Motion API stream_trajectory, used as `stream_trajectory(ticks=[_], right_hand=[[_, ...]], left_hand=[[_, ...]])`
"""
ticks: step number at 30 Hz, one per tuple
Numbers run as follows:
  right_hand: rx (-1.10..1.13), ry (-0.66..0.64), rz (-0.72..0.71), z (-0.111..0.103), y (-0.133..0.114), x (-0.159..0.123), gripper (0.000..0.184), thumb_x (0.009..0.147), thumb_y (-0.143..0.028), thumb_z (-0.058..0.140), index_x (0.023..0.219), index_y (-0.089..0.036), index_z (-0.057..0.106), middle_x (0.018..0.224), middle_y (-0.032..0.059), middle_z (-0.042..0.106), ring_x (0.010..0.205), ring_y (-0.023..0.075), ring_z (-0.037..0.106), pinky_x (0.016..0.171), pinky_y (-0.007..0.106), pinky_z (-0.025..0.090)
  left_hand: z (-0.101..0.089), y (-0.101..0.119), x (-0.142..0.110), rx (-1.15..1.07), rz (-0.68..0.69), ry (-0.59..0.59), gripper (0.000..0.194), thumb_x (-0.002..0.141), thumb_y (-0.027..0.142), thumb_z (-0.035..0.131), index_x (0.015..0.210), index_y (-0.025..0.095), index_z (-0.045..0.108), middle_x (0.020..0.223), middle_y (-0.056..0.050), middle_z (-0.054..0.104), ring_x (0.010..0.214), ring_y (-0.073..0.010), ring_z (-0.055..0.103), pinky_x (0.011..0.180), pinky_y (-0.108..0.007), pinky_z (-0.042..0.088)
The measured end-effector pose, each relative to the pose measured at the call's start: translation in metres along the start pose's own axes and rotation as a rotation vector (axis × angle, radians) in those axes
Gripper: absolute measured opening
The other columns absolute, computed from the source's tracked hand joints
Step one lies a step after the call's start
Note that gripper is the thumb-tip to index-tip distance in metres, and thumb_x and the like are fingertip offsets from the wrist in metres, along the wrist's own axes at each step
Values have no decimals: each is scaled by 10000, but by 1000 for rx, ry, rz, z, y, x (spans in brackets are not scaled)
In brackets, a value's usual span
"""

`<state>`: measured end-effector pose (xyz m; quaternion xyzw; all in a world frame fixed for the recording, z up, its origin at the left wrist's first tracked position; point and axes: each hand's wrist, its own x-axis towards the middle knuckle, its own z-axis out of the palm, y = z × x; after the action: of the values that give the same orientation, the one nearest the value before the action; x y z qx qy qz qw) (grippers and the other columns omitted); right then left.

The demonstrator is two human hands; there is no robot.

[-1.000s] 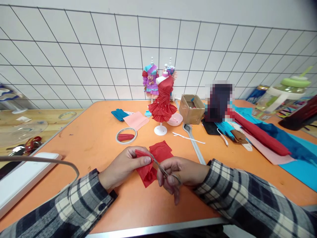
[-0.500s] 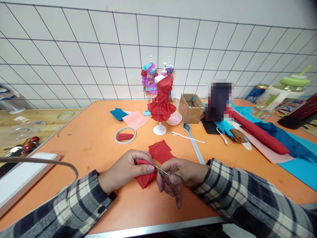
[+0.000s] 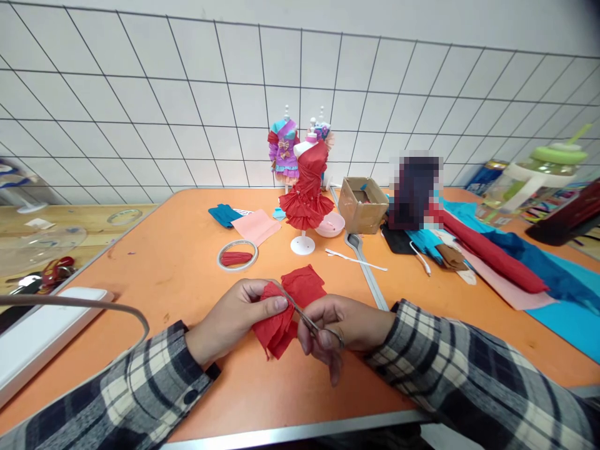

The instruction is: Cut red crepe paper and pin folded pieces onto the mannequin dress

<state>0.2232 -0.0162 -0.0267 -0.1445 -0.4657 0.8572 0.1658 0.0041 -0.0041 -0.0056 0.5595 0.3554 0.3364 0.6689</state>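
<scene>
Red material [image 3: 273, 327] inside left hand [image 3: 249, 309]

on the flat orange tabletop [image 3: 154, 262], a white mannequin in a ruffled red dress [image 3: 307, 194] stands before a mannequin in a layered purple dress [image 3: 284, 153]. right of it come a round pink bowl [image 3: 332, 226], then a square brown cardboard box [image 3: 363, 212]. left, a round pale ring [image 3: 237, 269] lies around a folded red strip [image 3: 235, 258], before a flat pink sheet [image 3: 256, 227]. nearest, a thin crinkled red piece [image 3: 273, 326] sits in the left hand [image 3: 239, 315], left of the slim metal scissors [image 3: 302, 315] in the right hand [image 3: 335, 322].
</scene>
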Motion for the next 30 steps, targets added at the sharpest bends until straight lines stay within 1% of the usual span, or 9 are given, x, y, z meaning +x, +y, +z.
stream_trajectory(ticks=[3,7,11,13,16,20,24,28,30], right_hand=[[-6,28,-15,2,0,1,417,710,-454,790,842,-96,622,565,-61,506,500,48,502,565,258,608],[16,4,13,2,1,2,481,702,-498,782,916,-96,628,651,-37,546,522,46,503,563,272,613],[-5,17,-16,1,1,2,446,710,-489,780,854,-95,627,578,-62,487,518,47,484,573,279,617],[-6,20,-1,0,1,1,462,708,-494,779,895,-96,634,617,-50,508,540,51,499,579,278,617],[-2,4,22,0,0,0,497,707,-511,774,951,-98,642,700,-24,541,575,54,516,578,267,614],[-27,34,-28,1,0,1,424,710,-467,787,857,-94,649,583,-66,466,511,39,468,559,253,609],[-13,20,16,0,1,1,480,702,-501,780,925,-96,653,659,-42,514,550,44,489,565,253,610],[-31,29,-5,-2,1,0,446,717,-488,774,888,-94,652,586,-71,465,488,30,447,543,245,604],[-27,24,12,-2,2,0,470,720,-503,765,914,-91,651,621,-53,506,501,33,469,543,237,599]], left_hand=[[0,1,0,22,9,13,314,730,418,780,700,118,691,674,-28,650,595,-117,537,572,-219,430],[2,4,-1,116,25,-10,319,729,430,774,692,122,698,688,-34,650,622,-132,547,604,-233,449],[2,4,0,153,44,12,351,718,463,770,670,126,686,669,-32,627,619,-137,531,583,-235,442],[1,4,0,159,50,5,351,725,464,764,675,126,687,675,-32,629,627,-139,539,592,-238,449],[1,4,0,185,51,-56,329,765,443,738,693,125,700,690,-40,646,643,-148,565,622,-251,465],[2,4,0,228,93,-35,316,764,434,743,687,130,707,709,-48,654,669,-160,576,646,-269,469],[2,5,0,255,100,-54,325,759,445,742,685,131,712,714,-53,664,672,-165,583,655,-277,473],[2,5,0,287,111,-52,327,753,457,742,703,134,722,715,-49,670,676,-164,591,661,-268,476],[3,5,1,300,110,-61,316,757,447,739,695,138,724,710,-46,672,675,-163,598,666,-265,478]])
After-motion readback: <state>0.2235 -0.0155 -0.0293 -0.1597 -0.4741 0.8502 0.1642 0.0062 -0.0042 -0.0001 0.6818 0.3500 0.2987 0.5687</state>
